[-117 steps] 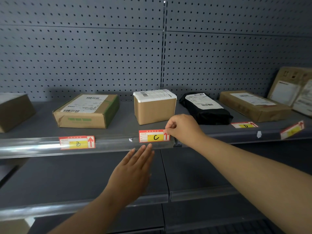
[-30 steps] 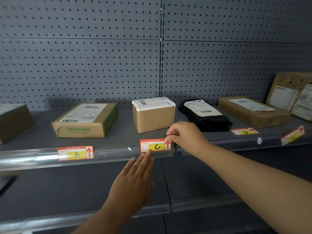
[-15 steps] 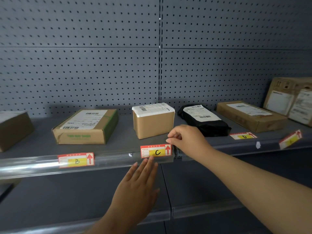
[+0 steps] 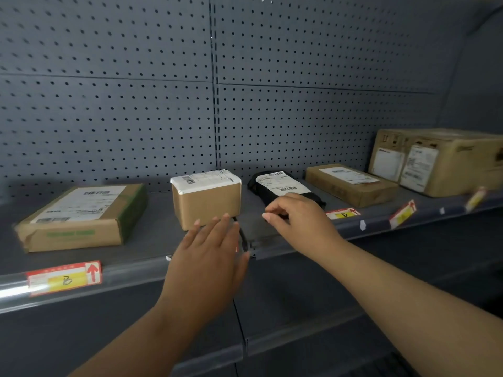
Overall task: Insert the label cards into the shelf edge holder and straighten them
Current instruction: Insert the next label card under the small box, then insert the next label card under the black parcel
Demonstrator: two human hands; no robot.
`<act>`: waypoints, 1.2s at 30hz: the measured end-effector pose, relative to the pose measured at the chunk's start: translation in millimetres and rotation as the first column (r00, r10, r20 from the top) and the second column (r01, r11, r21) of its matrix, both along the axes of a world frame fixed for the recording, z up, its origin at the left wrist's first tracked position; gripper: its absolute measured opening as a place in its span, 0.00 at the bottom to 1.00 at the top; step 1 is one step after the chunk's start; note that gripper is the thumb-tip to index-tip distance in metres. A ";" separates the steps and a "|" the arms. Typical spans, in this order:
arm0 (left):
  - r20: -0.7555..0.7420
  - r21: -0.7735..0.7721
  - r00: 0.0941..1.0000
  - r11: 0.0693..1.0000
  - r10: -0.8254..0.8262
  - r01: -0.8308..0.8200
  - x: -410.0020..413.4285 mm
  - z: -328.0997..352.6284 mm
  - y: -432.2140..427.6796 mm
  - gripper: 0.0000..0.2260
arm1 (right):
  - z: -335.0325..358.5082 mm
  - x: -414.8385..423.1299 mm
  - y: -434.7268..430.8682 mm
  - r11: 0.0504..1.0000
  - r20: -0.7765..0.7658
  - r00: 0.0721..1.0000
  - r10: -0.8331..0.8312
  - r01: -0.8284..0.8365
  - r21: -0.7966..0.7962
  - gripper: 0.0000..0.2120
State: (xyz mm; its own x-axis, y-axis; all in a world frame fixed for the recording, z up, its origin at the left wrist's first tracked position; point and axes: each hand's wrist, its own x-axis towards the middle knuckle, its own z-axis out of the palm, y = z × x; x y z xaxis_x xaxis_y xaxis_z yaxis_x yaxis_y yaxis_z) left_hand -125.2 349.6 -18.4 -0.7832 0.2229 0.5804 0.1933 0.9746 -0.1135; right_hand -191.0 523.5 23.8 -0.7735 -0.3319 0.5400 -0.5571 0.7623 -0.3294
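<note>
The clear shelf edge holder (image 4: 130, 273) runs along the front of the grey shelf. Label card B (image 4: 64, 278), red and yellow, sits level in it at the left. My left hand (image 4: 206, 257) is flat with straight fingers in front of the holder and covers card C; only a red sliver shows by my thumb. My right hand (image 4: 299, 219) hovers over the shelf by the black parcel with loosely curled fingers, holding nothing. Card D (image 4: 343, 214) lies flat on the shelf just right of it. Another card (image 4: 402, 214) stands tilted at the shelf edge.
On the shelf stand a flat brown box (image 4: 81, 219), a small box with white tape (image 4: 206, 200), a black parcel (image 4: 280, 186), a flat carton (image 4: 351, 183) and a large carton (image 4: 441, 161). A blurred card (image 4: 475, 198) is at the far right. Pegboard behind; a lower shelf below.
My right hand has let go of card C and moved up and right over the shelf. My left hand has risen and now covers card C. The view has shifted right.
</note>
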 end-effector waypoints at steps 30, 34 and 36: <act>0.140 0.023 0.975 0.983 0.175 -0.180 -70.7 -8.2 170.0 0.34 | 32.7 -127.0 192.3 0.921 0.358 0.933 -0.042 -0.103 0.376 0.18; 0.134 0.017 0.964 0.972 0.228 -0.232 -70.1 -13.9 185.1 0.28 | 31.9 -135.3 189.8 0.829 0.394 0.919 -0.003 -0.218 0.514 0.22; 0.126 -0.001 0.962 0.969 0.244 -0.246 -69.7 -16.8 190.0 0.26 | 31.8 -138.9 187.3 0.773 0.397 0.918 -0.011 -0.244 0.586 0.23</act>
